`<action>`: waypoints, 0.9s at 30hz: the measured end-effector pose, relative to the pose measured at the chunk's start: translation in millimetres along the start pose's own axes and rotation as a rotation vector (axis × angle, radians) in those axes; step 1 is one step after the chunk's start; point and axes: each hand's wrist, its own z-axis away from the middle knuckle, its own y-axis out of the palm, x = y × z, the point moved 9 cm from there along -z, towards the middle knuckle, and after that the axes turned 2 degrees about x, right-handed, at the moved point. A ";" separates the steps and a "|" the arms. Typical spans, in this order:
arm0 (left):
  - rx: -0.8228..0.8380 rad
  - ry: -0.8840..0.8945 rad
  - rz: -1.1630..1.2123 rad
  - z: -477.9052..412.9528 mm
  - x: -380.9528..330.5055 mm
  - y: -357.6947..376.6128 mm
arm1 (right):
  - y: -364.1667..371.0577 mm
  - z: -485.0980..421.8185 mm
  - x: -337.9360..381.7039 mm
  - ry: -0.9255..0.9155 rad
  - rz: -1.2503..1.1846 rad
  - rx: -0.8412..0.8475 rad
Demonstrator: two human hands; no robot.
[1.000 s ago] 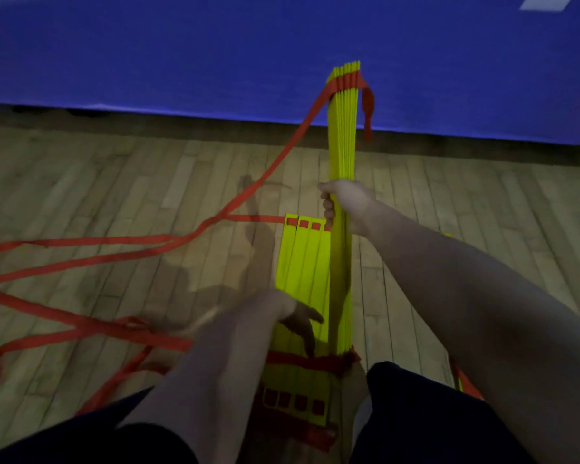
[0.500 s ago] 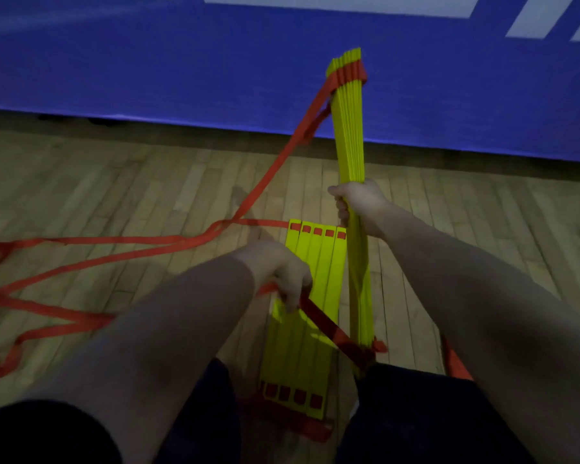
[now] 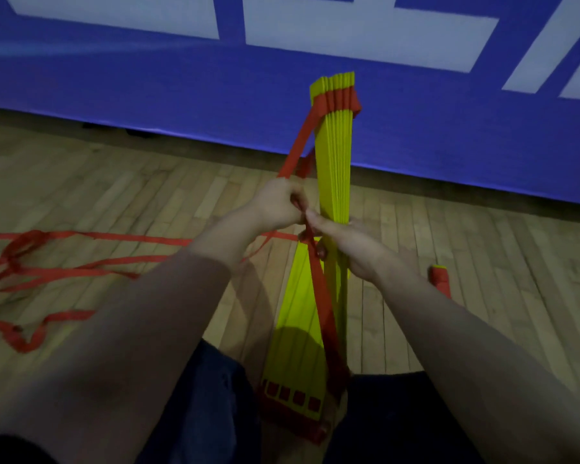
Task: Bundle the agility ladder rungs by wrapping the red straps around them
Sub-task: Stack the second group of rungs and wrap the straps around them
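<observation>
The left hand (image 3: 277, 207) is closed in a fist, its fingers clamped on the red strap (image 3: 298, 145). Above those fingers the strap rises taut to a red band wrapped round the top of the upright stack of yellow rungs (image 3: 335, 155). Below them it drops at a slant to the foot of the stack, between the person's knees.

The right hand (image 3: 352, 246) sits just right of the left fist, touching it at the thumb. Its fingers (image 3: 321, 252) are curled round the middle of the stack and hold it on end, with the thumb laid out toward the strap.

Under both hands a few flat yellow rungs (image 3: 293, 329) lie fanned on the wooden floor (image 3: 482, 262), with red squares along their near ends. Loose red straps (image 3: 81, 267) trail in loops well left of the left fingers. A red-wrapped yellow end (image 3: 440, 279) shows right of the right wrist. A blue banner (image 3: 148, 88) stands beyond the stack.
</observation>
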 end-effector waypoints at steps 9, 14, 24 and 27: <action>-0.549 -0.179 -0.059 44.8 -1.8 -46.1 | 7.5 11.0 12.9 -0.010 0.197 -0.165; 0.045 -0.526 0.628 48.5 6.3 16.5 | 2.7 15.4 17.3 -0.037 0.164 -0.194; -0.074 -0.369 1.404 31.5 -0.8 41.3 | 16.2 7.9 13.6 -0.100 0.029 -0.155; -0.127 -0.367 1.433 24.2 6.1 38.0 | 19.0 6.2 8.8 -0.109 0.056 -0.138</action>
